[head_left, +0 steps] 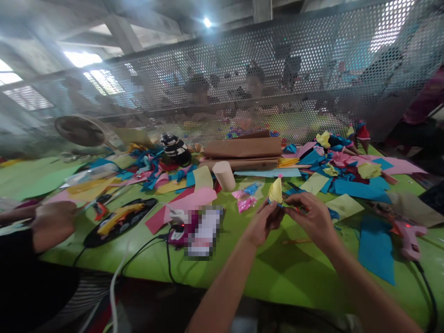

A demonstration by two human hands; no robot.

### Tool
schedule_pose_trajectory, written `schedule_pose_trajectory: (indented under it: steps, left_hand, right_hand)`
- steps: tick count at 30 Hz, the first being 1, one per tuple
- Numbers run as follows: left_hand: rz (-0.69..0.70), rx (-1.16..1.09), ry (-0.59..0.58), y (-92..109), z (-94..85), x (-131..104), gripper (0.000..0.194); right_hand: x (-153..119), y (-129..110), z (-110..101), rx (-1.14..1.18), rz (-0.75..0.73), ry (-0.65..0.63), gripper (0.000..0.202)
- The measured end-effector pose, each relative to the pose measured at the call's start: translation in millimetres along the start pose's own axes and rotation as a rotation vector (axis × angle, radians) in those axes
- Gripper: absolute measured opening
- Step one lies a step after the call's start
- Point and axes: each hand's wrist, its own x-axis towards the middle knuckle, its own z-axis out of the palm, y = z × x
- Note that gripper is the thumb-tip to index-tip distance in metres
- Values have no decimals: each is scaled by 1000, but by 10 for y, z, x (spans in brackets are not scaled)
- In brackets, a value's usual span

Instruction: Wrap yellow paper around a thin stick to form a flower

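Observation:
A small yellow swirled paper cone (pixel 275 190) with a pink tip and a blue lower edge stands upright in my left hand (pixel 265 222), whose thumb and fingers pinch its base. Close beside it on the right, my right hand (pixel 310 215) has its fingers pressed together at the cone's lower edge. Whether it grips that edge or something small is too blurred to tell. A dark narrow thing shows just behind the right fingers. Beyond the left hand lie small plastic packets (pixel 247 196) in pink and blue.
Right: pink glue gun (pixel 411 238) with red light, blue paper sheet (pixel 376 249). Left: blurred phone (pixel 204 231), purple power strip (pixel 177 235), cables, black tray (pixel 90 237), another person's hand (pixel 53 222). Behind: pale paper roll (pixel 224 175), folded brown paper (pixel 243 148), scraps, mesh screen (pixel 222 60).

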Motion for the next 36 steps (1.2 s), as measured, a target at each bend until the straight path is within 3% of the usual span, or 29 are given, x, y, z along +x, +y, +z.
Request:
schedule_pose_trajectory:
  steps: [9,19,28,36]
  left_hand:
    - [-12,-24,7,11,16,-5,43]
    - [-7,12,-30,26,7,-15,41]
    - [-23,-2,-20,30,17,-4,36]
    - [-35,37,19,32,11,-11,45]
  right_hand:
    - [15,-42,-11,44,32,-36,6]
    - [-14,74,38,139,119,-21,11]
    - [-5,50,28,72,54,22,5]
    - [-9,-21,-6,35,18,22,5]
